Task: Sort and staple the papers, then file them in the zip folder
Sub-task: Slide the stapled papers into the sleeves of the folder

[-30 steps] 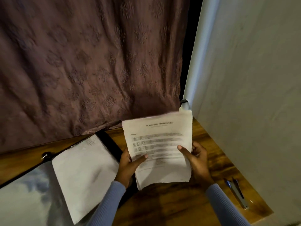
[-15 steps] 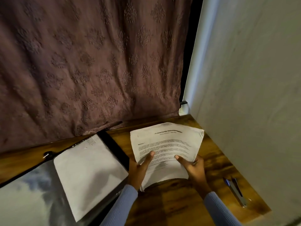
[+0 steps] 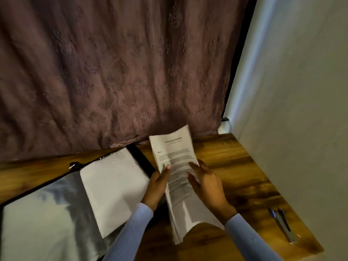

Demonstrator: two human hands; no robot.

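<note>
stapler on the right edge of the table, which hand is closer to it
Right. The right hand rests on the printed stack, apart from the stapler lying beyond its sleeve; the left hand grips the stack's far side.

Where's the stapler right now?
In the head view the stapler lies on the wooden table at the far right, near the wall, right of the right hand and untouched.

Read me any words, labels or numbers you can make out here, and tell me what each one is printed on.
Printed paper stack, held in the left hand with the right hand on it: a heading and body text, too blurred to read.
Blank sheet on the zip folder: no text visible.
Stapler: no readable marking.
</note>
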